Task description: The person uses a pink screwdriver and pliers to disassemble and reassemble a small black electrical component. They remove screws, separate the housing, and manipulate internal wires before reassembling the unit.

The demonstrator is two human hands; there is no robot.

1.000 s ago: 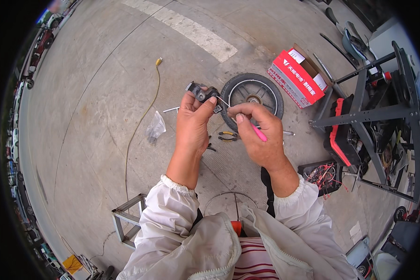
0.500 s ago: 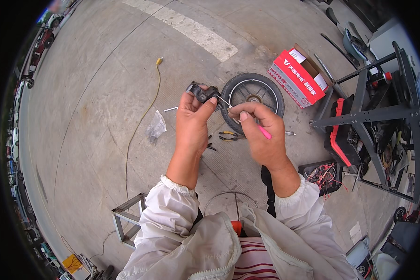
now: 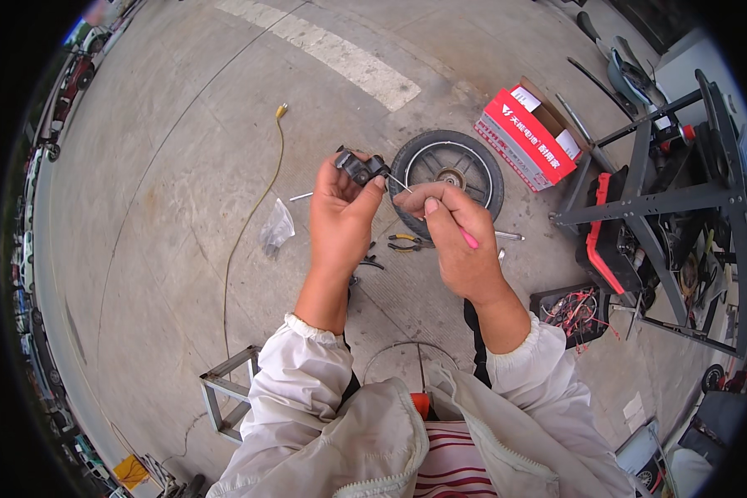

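My left hand (image 3: 342,217) is closed around a small black part (image 3: 359,169) with a rounded, block-like body, its exact kind unclear. The thumb presses on the part's near side. A thin metal shaft with a pink handle (image 3: 471,239), which looks like a screwdriver, is gripped in my right hand (image 3: 463,241). Its tip reaches the right end of the black part; whether it sits inside an opening cannot be made out. Beyond both hands, a spoked wheel with a black tyre (image 3: 495,178) lies flat on the ground.
Pliers with yellow-and-black handles (image 3: 405,242) and a clear plastic bag (image 3: 279,226) lie on the concrete. A yellow cord (image 3: 257,207) runs along the left. To the right stand a red box (image 3: 527,133), a dark metal rack (image 3: 639,212) and a tray of wires (image 3: 593,328).
My right hand has shifted slightly left and up, and less of the pink handle shows. My left hand, still around the black part, has barely moved.
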